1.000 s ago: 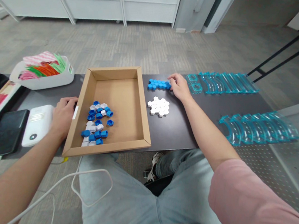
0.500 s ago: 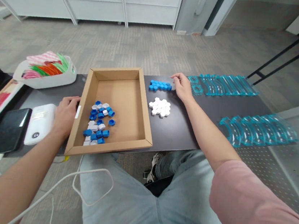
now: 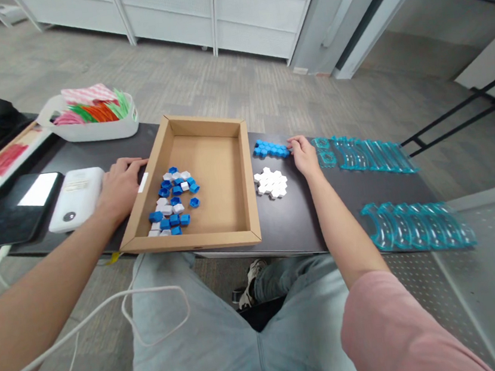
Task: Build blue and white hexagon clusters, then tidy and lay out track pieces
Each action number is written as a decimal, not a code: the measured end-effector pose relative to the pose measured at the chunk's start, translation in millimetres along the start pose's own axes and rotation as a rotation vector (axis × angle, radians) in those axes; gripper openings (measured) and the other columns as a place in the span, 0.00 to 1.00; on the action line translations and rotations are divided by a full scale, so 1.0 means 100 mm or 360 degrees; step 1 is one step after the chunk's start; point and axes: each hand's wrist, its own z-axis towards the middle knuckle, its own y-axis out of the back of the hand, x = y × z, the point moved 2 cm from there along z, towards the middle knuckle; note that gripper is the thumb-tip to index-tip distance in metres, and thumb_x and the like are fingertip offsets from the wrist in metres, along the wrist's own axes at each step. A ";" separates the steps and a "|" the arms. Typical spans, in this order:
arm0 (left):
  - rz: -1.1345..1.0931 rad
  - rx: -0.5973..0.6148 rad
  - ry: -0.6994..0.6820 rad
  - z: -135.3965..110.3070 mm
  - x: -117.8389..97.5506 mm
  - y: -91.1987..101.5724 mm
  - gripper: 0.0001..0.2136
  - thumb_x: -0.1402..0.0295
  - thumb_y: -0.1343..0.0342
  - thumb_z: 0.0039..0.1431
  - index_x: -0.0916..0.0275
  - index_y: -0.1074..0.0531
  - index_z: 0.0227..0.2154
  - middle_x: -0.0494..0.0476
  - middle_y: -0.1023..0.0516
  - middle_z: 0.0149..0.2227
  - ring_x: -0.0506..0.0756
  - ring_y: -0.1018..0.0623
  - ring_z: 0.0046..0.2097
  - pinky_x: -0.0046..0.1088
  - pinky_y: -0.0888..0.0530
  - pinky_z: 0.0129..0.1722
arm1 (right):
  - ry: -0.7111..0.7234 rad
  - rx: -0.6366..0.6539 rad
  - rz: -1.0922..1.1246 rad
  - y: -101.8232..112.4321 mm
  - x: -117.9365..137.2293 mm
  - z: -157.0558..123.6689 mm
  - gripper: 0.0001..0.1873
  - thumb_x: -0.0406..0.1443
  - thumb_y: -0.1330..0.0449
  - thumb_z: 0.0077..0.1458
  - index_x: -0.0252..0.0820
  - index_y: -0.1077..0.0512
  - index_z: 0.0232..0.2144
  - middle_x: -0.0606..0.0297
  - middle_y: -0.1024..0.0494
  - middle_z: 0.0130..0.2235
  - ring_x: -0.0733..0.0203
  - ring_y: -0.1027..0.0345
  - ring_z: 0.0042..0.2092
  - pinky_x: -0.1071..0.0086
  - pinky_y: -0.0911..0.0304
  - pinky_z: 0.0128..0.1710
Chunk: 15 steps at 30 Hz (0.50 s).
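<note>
My right hand [image 3: 304, 154] is at the right end of a flat cluster of blue hexagonal pieces [image 3: 270, 148]. Its thumb and fingers close on the end piece, partly hiding it. Just below that cluster lies a group of white hexagonal pieces [image 3: 271, 183], set side by side. On the left, my left hand [image 3: 122, 186] rests by the cardboard box [image 3: 254, 209], fingers stretched out against its left wall and holding nothing. Loose blue and white pieces [image 3: 175, 220] are scattered inside the box, some tipped on their sides.
Clear teal plastic parts [image 3: 374, 155] lie in rows on the right of the dark table [image 3: 297, 221], with another row [image 3: 419, 224] nearer me. Left are a white device [image 3: 76, 197], a black tablet [image 3: 18, 210] and a white basket [image 3: 96, 130] of colourful strips. A white cable [image 3: 108, 299] crosses my lap.
My right fingers now touch the right end of the blue cluster, where a small gap showed before. The left hand stays by the box. The whole view has shifted slightly.
</note>
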 end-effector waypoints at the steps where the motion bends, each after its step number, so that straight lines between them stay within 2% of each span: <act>1: -0.0003 -0.0003 0.0003 0.00 0.00 0.00 0.31 0.61 0.53 0.78 0.70 0.29 0.77 0.79 0.31 0.76 0.77 0.29 0.74 0.62 0.30 0.75 | 0.0003 0.0001 0.0007 0.00 0.00 0.00 0.14 0.47 0.44 0.69 0.49 0.22 0.45 0.61 0.13 0.42 0.49 0.20 0.45 0.51 0.26 0.59; 9: -0.0001 -0.0014 -0.0005 0.01 0.01 -0.01 0.32 0.64 0.53 0.75 0.73 0.29 0.75 0.82 0.30 0.75 0.78 0.28 0.73 0.63 0.29 0.74 | 0.0011 0.0022 0.0010 -0.01 0.01 -0.01 0.16 0.50 0.44 0.70 0.49 0.22 0.45 0.59 0.12 0.44 0.49 0.18 0.47 0.51 0.25 0.59; 15: 0.0017 -0.0024 -0.0004 0.01 0.02 -0.02 0.31 0.63 0.54 0.75 0.71 0.28 0.75 0.81 0.30 0.75 0.78 0.28 0.73 0.62 0.29 0.74 | 0.0002 0.0067 0.0055 -0.03 0.00 0.00 0.17 0.50 0.43 0.71 0.48 0.20 0.47 0.58 0.10 0.47 0.48 0.17 0.51 0.51 0.25 0.61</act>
